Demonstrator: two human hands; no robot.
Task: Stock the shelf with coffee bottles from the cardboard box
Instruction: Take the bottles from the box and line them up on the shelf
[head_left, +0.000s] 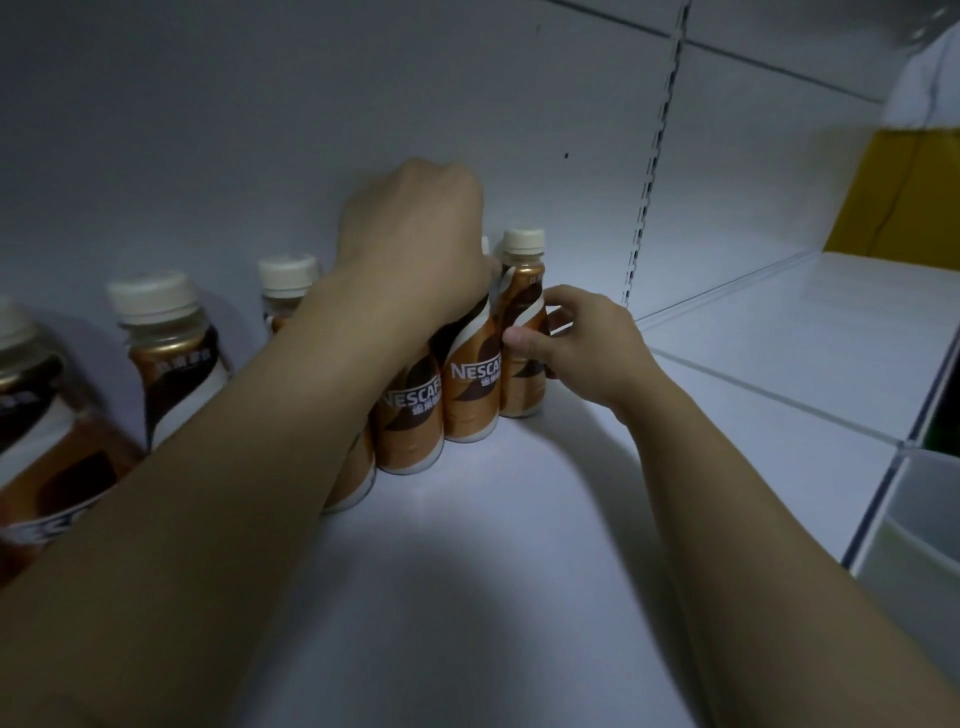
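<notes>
Several Nescafe coffee bottles with cream caps and copper-brown labels stand on the white shelf (467, 561). My left hand (415, 244) reaches over a tight cluster of them and grips the tops of the middle bottles (470, 395), hiding their caps. My right hand (582, 348) holds the rightmost bottle (522, 332) by its body, thumb on the front and fingers behind. That bottle stands upright against the cluster. More bottles stand at the left, one (171, 358) partly behind my left forearm. The cardboard box is not in view.
The shelf's white back wall has a slotted upright (649, 176). A clear divider strip (727, 291) marks off the neighbouring shelf section on the right, where a yellow object (893, 192) stands at the back. A clear rail (883, 488) runs along the front right edge.
</notes>
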